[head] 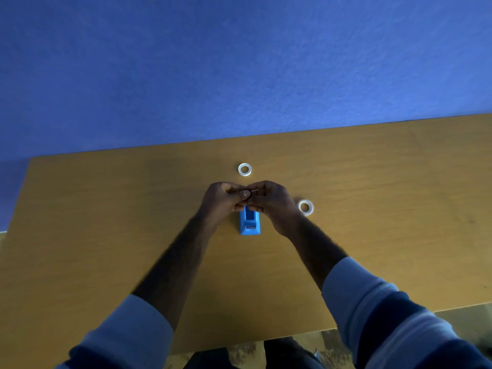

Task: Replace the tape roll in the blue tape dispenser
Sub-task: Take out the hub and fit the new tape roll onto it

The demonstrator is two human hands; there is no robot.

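Observation:
The blue tape dispenser (pixel 249 223) lies on the wooden table (pixel 106 209), its cutter end toward me and its far end hidden under my hands. My left hand (pixel 225 197) and my right hand (pixel 269 199) meet just above it, fingertips pinched together on a small dark piece (pixel 249 194) that I cannot make out clearly. One white tape roll (pixel 244 169) lies flat just beyond my hands. A second white tape roll (pixel 306 207) lies to the right of my right hand.
A blue wall (pixel 239 62) rises behind the table's far edge. The table's near edge runs close to my body, with patterned floor (pixel 332 347) below it.

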